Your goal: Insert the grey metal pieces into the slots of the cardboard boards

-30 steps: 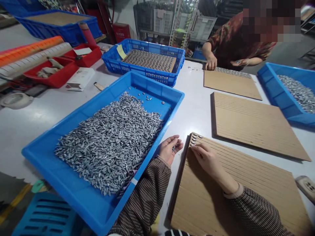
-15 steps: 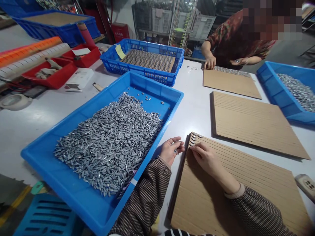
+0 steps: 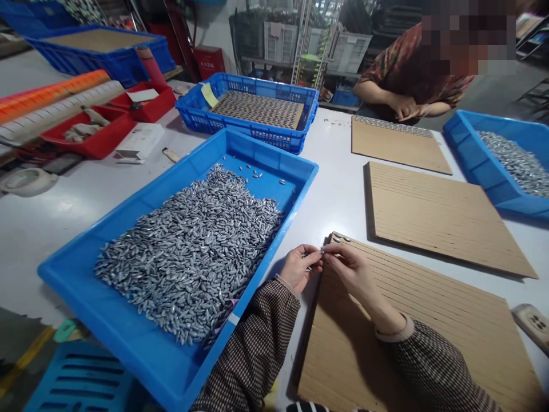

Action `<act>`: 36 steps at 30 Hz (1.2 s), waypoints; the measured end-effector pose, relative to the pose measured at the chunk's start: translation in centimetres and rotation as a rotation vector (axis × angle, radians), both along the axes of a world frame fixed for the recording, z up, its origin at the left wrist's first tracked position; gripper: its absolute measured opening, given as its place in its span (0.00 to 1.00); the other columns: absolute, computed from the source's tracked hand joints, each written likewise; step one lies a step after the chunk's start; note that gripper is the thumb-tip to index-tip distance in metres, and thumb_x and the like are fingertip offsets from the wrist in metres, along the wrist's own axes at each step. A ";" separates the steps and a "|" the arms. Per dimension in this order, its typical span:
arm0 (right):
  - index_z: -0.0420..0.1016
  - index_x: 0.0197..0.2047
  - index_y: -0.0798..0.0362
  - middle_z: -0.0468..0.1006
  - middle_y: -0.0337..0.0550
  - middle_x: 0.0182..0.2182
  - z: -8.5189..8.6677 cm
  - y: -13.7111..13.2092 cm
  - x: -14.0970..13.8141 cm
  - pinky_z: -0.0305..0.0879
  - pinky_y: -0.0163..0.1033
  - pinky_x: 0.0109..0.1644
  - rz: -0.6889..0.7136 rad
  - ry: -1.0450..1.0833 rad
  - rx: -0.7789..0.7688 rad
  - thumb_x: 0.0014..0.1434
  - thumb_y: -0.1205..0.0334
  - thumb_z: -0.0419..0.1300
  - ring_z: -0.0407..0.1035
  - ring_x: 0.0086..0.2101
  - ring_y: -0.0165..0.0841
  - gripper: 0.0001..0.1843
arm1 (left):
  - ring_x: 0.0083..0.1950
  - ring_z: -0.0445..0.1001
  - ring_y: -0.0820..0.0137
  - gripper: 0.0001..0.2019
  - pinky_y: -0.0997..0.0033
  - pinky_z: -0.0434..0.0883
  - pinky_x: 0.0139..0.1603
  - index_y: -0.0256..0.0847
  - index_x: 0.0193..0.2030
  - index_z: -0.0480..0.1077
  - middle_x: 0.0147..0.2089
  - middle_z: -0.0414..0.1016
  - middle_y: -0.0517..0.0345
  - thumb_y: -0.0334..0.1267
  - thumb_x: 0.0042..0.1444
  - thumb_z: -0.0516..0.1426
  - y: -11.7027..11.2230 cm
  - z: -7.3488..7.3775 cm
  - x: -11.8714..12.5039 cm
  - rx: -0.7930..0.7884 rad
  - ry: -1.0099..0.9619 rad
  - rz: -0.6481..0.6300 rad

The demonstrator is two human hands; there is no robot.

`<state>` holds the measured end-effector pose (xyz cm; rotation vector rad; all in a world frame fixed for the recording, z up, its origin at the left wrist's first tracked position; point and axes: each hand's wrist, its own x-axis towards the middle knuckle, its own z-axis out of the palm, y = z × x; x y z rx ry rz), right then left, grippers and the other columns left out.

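Observation:
My left hand is closed beside the cardboard sheet's left edge, with small grey spindle-shaped pieces partly visible among its fingers. At its fingertips, one small grey piece is pinched where both hands meet. My right hand reaches over the cardboard sheet with thumb and index finger closed at that same piece. Slits run across the sheet's upper part. A few similar pieces sit at its far left corner, and my right hand hides others. To the left, a blue tray holds a large heap of these pieces.
A second slotted cardboard sheet lies beyond mine. Across the table, a co-worker's hands are above a partly filled sheet. A blue bin stands right, a blue crate behind the tray, red trays at left.
My right hand has drawn back from the sheet's left edge to meet my left fingertips. The co-worker's hands have come together above their sheet.

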<state>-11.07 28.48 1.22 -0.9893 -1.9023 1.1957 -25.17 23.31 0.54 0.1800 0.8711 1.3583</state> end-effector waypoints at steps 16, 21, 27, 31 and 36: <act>0.76 0.42 0.50 0.77 0.46 0.37 -0.6 -0.4 3.6 0.71 0.40 0.39 0.072 -0.344 0.571 0.63 0.67 0.54 0.71 0.36 0.34 0.10 | 0.39 0.79 0.64 0.08 0.61 0.74 0.45 0.34 0.43 0.65 0.40 0.78 0.41 0.29 0.56 0.53 0.7 0.2 -0.9 -0.118 -0.163 0.207; 0.76 0.43 0.51 0.77 0.47 0.36 -1.8 -1.0 3.9 0.69 0.41 0.40 0.078 -0.490 0.699 0.63 0.69 0.53 0.70 0.36 0.35 0.11 | 0.38 0.80 0.65 0.06 0.63 0.75 0.44 0.38 0.37 0.61 0.39 0.79 0.42 0.35 0.58 0.56 0.5 0.2 -0.2 -0.099 -0.095 0.185; 0.76 0.43 0.52 0.76 0.47 0.36 -1.6 -0.8 4.0 0.69 0.39 0.39 0.112 -0.499 0.706 0.64 0.69 0.52 0.69 0.36 0.34 0.12 | 0.25 0.71 0.76 0.15 0.78 0.69 0.26 0.35 0.36 0.69 0.28 0.73 0.56 0.44 0.50 0.64 0.2 0.1 -0.2 -0.115 0.056 0.110; 0.76 0.43 0.52 0.76 0.46 0.36 -1.3 -0.8 3.8 0.67 0.39 0.38 0.101 -0.511 0.716 0.64 0.70 0.52 0.68 0.36 0.34 0.12 | 0.21 0.60 0.83 0.19 0.83 0.58 0.19 0.33 0.36 0.74 0.23 0.64 0.65 0.46 0.43 0.68 0.4 -0.4 -0.2 -0.097 0.077 0.119; 0.76 0.40 0.53 0.74 0.47 0.35 -0.6 -0.9 2.9 0.65 0.38 0.36 0.122 -0.608 0.724 0.63 0.72 0.50 0.67 0.35 0.34 0.13 | 0.25 0.64 0.81 0.17 0.82 0.62 0.23 0.32 0.39 0.76 0.27 0.68 0.60 0.41 0.44 0.67 0.7 -0.3 -0.4 -0.086 0.041 0.107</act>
